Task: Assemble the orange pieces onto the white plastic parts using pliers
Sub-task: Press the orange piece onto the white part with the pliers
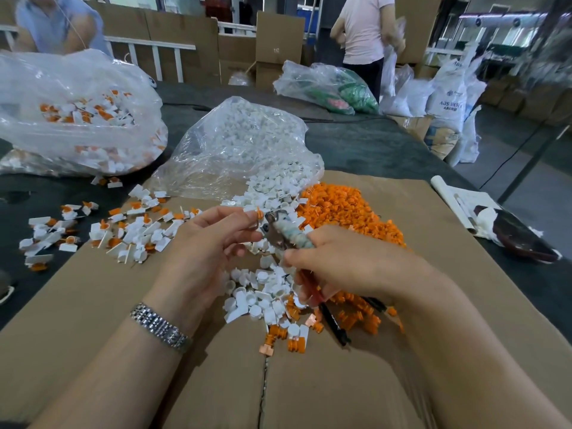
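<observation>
Left hand (216, 239) pinched a small white-and-orange plastic part (256, 215) up to tape-wrapped metal pliers (283, 233), gripped by right hand (343, 261), likely presenting it for pressing.

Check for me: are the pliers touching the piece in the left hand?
Cannot tell. In the head view the pliers nose meets the piece pinched by the left hand, but blur hides any contact or gap.

Bare forearms, no sleeves in view. Left wrist: silver metal link watch band (161, 328). Both hands bare, no gloves or rings seen.
</observation>
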